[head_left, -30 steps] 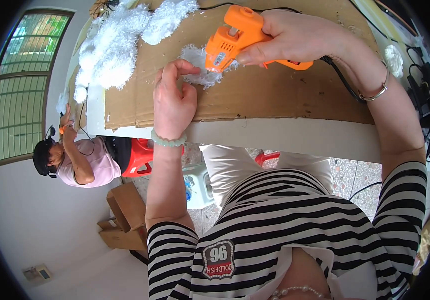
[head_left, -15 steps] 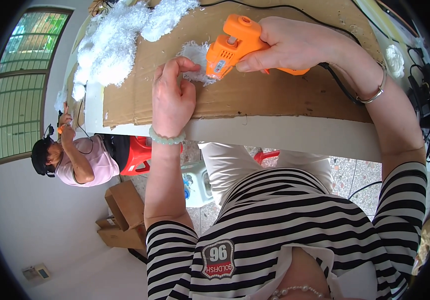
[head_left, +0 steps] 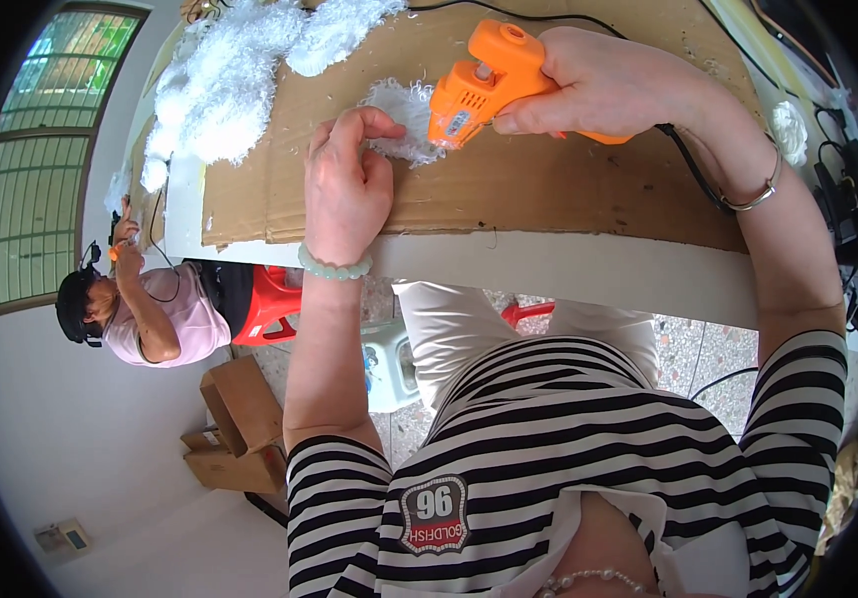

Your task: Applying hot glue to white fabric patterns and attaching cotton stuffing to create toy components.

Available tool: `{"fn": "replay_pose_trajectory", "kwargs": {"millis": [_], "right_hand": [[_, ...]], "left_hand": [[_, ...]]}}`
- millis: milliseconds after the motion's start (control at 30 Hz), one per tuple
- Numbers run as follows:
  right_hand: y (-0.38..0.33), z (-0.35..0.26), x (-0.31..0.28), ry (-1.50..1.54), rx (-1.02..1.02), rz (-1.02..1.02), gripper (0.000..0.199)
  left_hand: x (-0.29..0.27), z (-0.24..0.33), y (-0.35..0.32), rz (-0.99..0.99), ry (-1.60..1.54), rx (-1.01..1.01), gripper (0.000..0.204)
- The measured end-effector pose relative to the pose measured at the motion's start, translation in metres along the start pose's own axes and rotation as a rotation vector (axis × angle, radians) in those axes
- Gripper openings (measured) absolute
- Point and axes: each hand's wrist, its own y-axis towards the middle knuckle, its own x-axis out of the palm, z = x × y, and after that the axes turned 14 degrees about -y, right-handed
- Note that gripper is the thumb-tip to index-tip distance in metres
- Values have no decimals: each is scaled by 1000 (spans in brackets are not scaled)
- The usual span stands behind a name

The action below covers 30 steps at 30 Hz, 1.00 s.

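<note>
My right hand [head_left: 598, 85] is wrapped round an orange hot glue gun [head_left: 489, 85], its nozzle end pointing down at the right edge of a small white fringed piece [head_left: 404, 115]. The piece lies flat on the brown cardboard sheet [head_left: 588, 189]. At its left edge, my left hand [head_left: 349, 184] is curled, with the index fingertip on the piece and the thumb bent below. The other left fingers are folded and partly hidden. The glue gun's tip is hard to make out against the white fringe.
A heap of white fluffy pieces [head_left: 219, 90] fills the table's far left. A black cord [head_left: 693, 164] runs from the glue gun by my right wrist. A crumpled white bundle [head_left: 788, 135] lies at the right. Another person [head_left: 165, 309] works at the left, near cardboard boxes [head_left: 239, 419].
The glue gun in my right hand has shifted slightly right, showing more of the white piece's right side. My left hand stays nearly in place.
</note>
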Motion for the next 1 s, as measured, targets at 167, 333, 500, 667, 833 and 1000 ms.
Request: {"fn": "replay_pose_trajectory", "kwargs": {"millis": [167, 333, 500, 667, 833, 1000], "right_hand": [[-1, -2, -3, -1, 27, -17, 32], [-1, -1, -4, 46, 30, 8, 30], [0, 4, -6, 6, 45, 21, 31], [1, 12, -5, 14, 8, 31, 32], [-3, 10, -11, 10, 77, 23, 34], [-2, 8, -8, -61, 61, 4, 35]], "left_hand": [[-1, 0, 0, 1, 14, -2, 33], [-1, -1, -2, 11, 21, -5, 33], [-3, 1, -1, 2, 39, -24, 33], [-3, 0, -3, 42, 35, -30, 31], [-2, -4, -2, 48, 9, -8, 27], [-3, -3, -2, 51, 13, -5, 27]]}}
